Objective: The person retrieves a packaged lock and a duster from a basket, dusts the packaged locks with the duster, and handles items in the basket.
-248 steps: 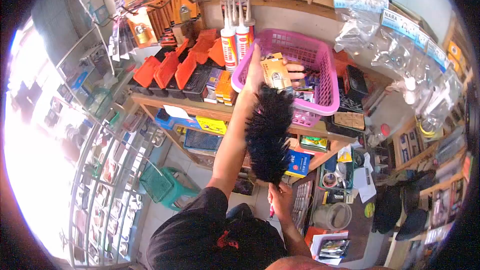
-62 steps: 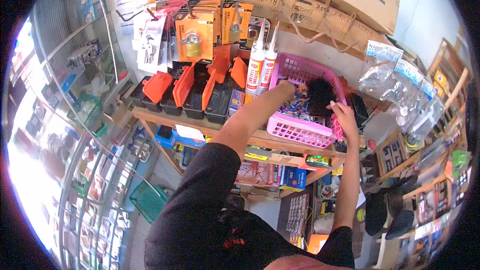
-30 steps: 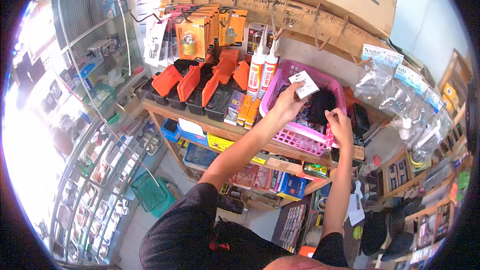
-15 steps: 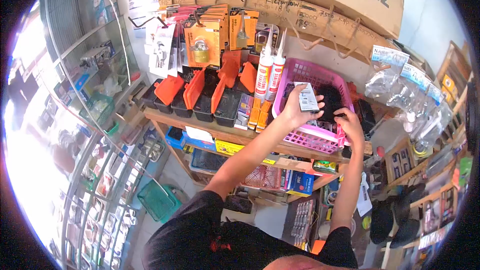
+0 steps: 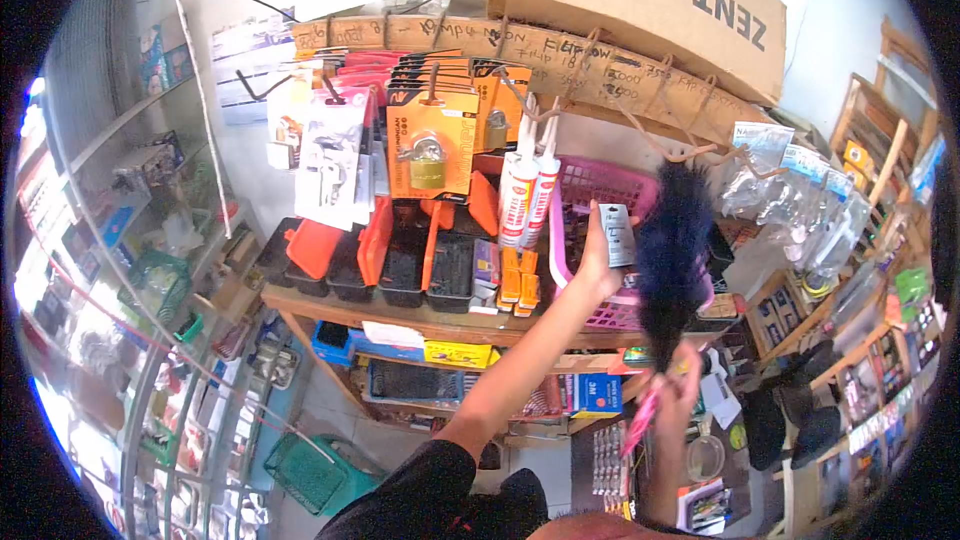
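Observation:
My left hand [image 5: 596,265] is closed on a small grey-and-white packet [image 5: 618,236] with dark printing, held upright over the pink plastic basket [image 5: 558,258]. Wrapped round the pink handle of a black feather duster [image 5: 672,250] is my right hand [image 5: 682,387], somewhat blurred. The duster stands head-up in front of the basket's right side and hides part of it. Two white-and-red sealant tubes [image 5: 518,202] stand beside the basket, left of my left hand. Small orange boxes [image 5: 518,285] sit in front of the tubes.
Black bins with orange flaps [image 5: 372,240] line the wooden shelf [image 5: 430,318]. Packaged padlocks [image 5: 428,165] hang on hooks above. A large cardboard box [image 5: 640,0] rests on top. Clear bags [image 5: 825,200] hang right. A green basket [image 5: 315,475] is on the floor.
My right hand has drawn the feather duster up out of the basket and toward me. My left hand still grips the packet, now lower in view. The camera view has shifted.

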Action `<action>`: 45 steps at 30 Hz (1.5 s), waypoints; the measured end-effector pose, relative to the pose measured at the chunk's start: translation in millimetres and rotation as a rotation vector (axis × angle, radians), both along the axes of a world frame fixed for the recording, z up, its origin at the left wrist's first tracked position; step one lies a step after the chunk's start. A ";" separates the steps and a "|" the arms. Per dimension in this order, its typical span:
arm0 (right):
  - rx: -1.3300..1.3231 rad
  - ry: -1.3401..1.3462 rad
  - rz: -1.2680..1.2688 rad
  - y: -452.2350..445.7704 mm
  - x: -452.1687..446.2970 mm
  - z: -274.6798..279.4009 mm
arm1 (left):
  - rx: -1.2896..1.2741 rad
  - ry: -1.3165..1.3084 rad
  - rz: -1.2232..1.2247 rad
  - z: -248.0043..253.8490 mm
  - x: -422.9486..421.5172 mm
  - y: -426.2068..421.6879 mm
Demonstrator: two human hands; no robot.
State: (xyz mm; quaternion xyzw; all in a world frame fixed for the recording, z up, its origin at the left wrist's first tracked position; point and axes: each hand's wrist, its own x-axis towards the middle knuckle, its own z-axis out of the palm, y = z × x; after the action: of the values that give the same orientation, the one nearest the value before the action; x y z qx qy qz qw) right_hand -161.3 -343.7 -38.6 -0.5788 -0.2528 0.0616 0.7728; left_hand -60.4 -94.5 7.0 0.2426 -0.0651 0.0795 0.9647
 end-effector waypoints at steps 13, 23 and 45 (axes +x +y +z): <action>-0.032 0.278 -0.096 25.0 -101.4 -115.0 | 0.098 -0.053 -0.191 23.6 -21.4 -7.9; -0.269 0.103 -0.143 27.2 -58.1 -82.1 | 0.033 -0.050 -0.280 26.8 -20.8 -13.2; -0.202 0.378 -0.149 76.0 -103.8 -135.4 | 0.274 -0.095 -0.181 34.5 -32.7 -14.3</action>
State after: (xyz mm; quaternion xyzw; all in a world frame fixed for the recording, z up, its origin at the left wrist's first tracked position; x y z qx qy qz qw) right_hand -265.1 -267.7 -174.0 -0.6484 -0.0528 0.1367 0.7470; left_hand -93.1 -108.7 41.5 0.3608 -0.1423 -0.0059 0.9217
